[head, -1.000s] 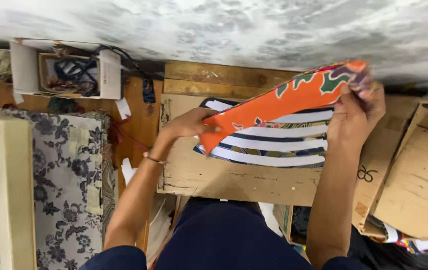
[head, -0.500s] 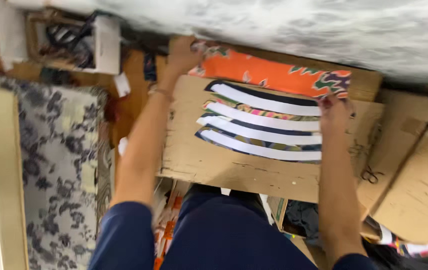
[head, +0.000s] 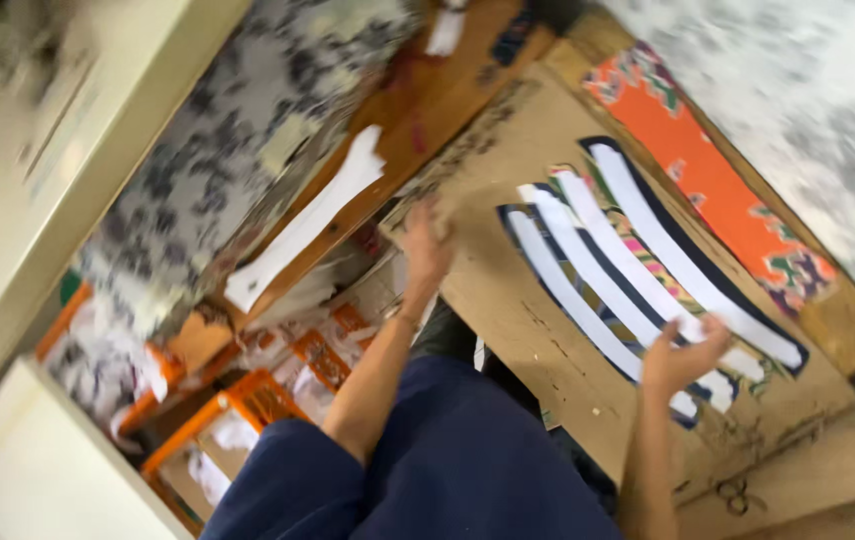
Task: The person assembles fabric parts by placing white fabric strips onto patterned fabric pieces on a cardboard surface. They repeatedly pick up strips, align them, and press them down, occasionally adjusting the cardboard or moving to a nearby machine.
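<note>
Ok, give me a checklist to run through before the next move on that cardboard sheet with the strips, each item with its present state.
1. Left hand on the near-left edge of the cardboard sheet: ok, it rests there; grip cannot tell.
2. Right hand free: cannot tell, its fingers curl over the near ends of the white strips, blurred.
3. White strips lying flat, side by side on the sheet: ok.
4. Orange patterned fabric strip clear of both hands: ok, it lies along the sheet's far edge.
5. Picture sharp enough to judge contact: not ok, motion blur.
</note>
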